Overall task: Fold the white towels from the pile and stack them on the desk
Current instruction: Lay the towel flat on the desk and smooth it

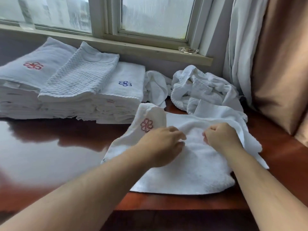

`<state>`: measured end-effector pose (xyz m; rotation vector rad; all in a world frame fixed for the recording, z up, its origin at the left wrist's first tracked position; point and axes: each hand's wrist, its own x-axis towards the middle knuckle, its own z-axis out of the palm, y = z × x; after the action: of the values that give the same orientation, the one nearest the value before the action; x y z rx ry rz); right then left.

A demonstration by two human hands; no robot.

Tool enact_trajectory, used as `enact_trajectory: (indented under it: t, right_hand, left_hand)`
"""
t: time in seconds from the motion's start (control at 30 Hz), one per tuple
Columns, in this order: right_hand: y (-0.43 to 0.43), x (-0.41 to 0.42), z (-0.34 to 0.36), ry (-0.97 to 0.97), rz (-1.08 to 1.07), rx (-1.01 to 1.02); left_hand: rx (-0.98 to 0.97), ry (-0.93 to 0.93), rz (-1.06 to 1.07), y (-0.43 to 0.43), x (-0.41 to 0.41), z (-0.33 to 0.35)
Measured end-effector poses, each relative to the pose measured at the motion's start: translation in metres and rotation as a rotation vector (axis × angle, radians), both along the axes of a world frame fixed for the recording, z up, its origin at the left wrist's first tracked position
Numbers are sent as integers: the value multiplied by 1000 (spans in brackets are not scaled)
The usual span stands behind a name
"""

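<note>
Item: white towel (pixel 196 157), red flower emblem, spread on the surface (pixel 50 157) before me; my left hand (pixel 164 145) and right hand (pixel 220 136) each pinch its upper fold. Unfolded pile (pixel 203 90) behind it. Folded stacks (pixel 71 90) far left, under the window (pixel 150 19).

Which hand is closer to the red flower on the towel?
The left hand is closer, just right of and below the red flower. The right hand is farther right across the towel.
</note>
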<state>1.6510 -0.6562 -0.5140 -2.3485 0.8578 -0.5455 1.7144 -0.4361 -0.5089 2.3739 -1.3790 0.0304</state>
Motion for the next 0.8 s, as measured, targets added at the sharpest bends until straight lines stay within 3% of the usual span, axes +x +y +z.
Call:
enact_trajectory:
  t: [0.1,0.23,0.33,0.43,0.47,0.53,0.6,0.7,0.73,0.8]
  right_hand:
    - [-29,-13,1,307,-147,-175]
    - [-43,-16,5,403,-199,-297]
    - [-45,-17,3,415,-100,-180]
    - [-39,-19,0,481,206,-126]
    - [-39,-22,-2,448,282,-97]
    - [-46,-30,-9,182,311,-96]
    - [-55,-38,-16,-88,171,-279]
    - [-60,-52,-22,-238,-156,-609]
    - [-65,-57,-24,-202,-257,-593]
    - [-76,-69,-25,15,-371,-360]
  left_hand:
    - [382,-60,137,-19,-7,-2]
    - [612,-91,293,-40,-8,16]
    - [613,-127,330,-48,-5,20]
    - [503,-190,335,-55,-3,7]
    - [387,-172,283,-60,-3,0]
    - [171,-22,161,-70,-7,-16]
    - [176,117,140,-77,-9,-28]
    - [342,113,187,-82,-2,-37]
    - [370,120,190,-83,2,-37]
    - [416,157,198,-84,10,-33]
